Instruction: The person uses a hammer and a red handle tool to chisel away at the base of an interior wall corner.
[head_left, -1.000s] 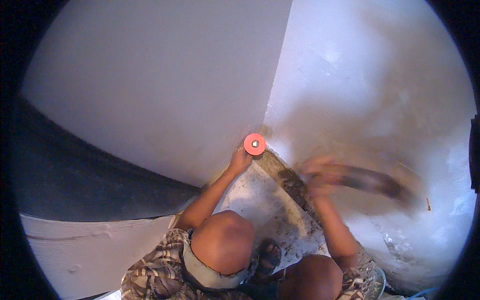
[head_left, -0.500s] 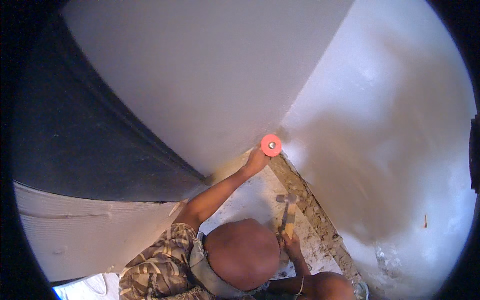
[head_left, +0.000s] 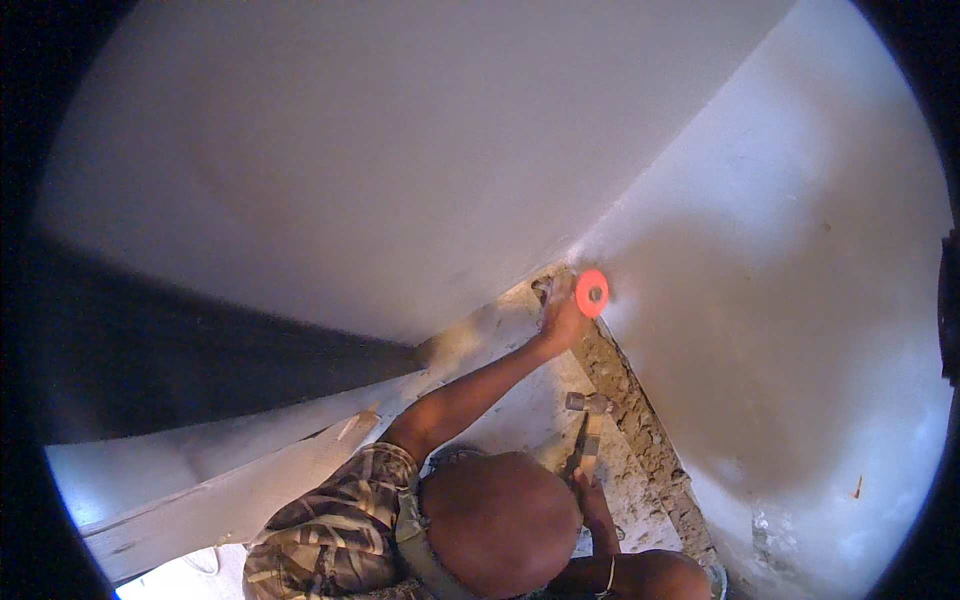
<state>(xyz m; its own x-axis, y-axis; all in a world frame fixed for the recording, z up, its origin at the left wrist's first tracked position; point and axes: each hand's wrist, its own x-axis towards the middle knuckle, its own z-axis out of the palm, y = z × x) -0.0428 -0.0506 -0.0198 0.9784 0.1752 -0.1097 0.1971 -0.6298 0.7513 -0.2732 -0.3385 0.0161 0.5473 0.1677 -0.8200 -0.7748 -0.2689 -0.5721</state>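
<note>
At the corner where two walls meet, my left hand is closed around a chisel with a round red hand guard. The chisel's metal striking end faces up in the guard's middle; its shaft and tip are hidden below. Nearer to me, my right hand grips a hammer low on its handle. The hammer's grey metal head is tilted up and stands apart from the chisel. A rough, broken strip of brown mortar runs along the foot of the right wall.
A smooth grey wall rises ahead and to the left, a shiny pale wall to the right. A dark band crosses the left side. Pale dusty floor lies between my arms. My bare knee fills the lower middle.
The view has turned, so the walls and dark band look shifted. My left hand with the chisel sits farther right in the picture. The hammer head shows slightly farther right and lower.
</note>
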